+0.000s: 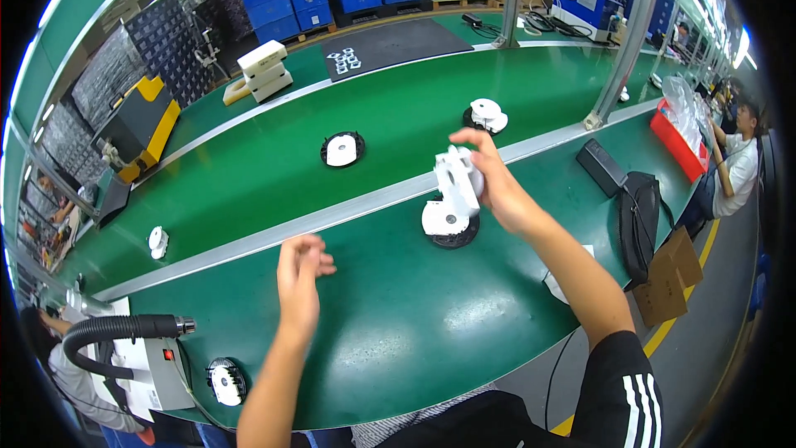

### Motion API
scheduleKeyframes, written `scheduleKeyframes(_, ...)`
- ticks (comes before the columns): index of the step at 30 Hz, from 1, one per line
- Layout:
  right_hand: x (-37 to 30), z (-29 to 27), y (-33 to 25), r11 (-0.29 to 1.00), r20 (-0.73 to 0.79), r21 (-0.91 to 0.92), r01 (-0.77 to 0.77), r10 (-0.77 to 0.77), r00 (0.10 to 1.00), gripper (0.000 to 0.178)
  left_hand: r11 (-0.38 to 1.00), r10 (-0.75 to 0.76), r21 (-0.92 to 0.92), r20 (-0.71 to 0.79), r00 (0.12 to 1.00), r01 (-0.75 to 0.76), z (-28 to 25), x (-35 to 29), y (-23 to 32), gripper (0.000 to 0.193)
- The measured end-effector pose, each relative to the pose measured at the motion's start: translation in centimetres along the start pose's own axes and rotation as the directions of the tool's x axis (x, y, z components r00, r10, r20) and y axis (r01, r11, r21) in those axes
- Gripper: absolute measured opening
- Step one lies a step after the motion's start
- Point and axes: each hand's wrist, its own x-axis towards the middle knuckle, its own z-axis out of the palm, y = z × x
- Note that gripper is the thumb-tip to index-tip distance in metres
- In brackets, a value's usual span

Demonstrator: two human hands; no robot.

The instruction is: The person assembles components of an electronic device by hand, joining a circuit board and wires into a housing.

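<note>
My right hand [494, 182] grips a white plastic housing part [458, 179] and holds it tilted above a white part sitting on a black round base [448, 227] on the green bench. My left hand [300, 275] hovers over the bench to the left with fingers loosely apart and nothing in it.
On the green conveyor belt [274, 166] lie a black-and-white disc [342, 150], another assembly [486, 115] and a small white part [157, 241]. A black bag [639, 220], a cardboard box [672, 278] and a red bin [677, 141] sit right. A grey hose machine [141, 348] stands lower left. A person [736, 168] sits far right.
</note>
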Motion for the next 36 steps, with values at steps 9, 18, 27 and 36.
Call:
scheduleKeyframes(9,-6.3,-0.4,1.8,0.903,-0.06,0.356,0.242,-0.236,0.97,0.057,0.5,0.033,0.858,-0.151,0.988,0.115,3.8,23.2,-4.1,0.047)
scheduleKeyframes(18,-4.7,-0.1,5.9,0.859,0.001,0.469,0.204,-0.231,0.973,0.054,0.607,-0.577,0.574,-0.156,0.801,0.549,3.8,29.4,-5.9,0.026)
scheduleKeyframes(27,-5.3,-0.6,4.9,0.782,0.051,0.593,0.193,-0.275,0.96,0.05,0.69,-0.552,-0.561,0.003,0.834,0.458,0.4,13.7,0.1,0.048)
scheduleKeyframes(36,-5.2,0.5,3.5,0.922,-0.012,0.256,0.291,-0.298,0.954,0.051,0.368,-0.247,-0.925,0.004,0.969,0.097,-8.3,-5.1,2.0,0.058)
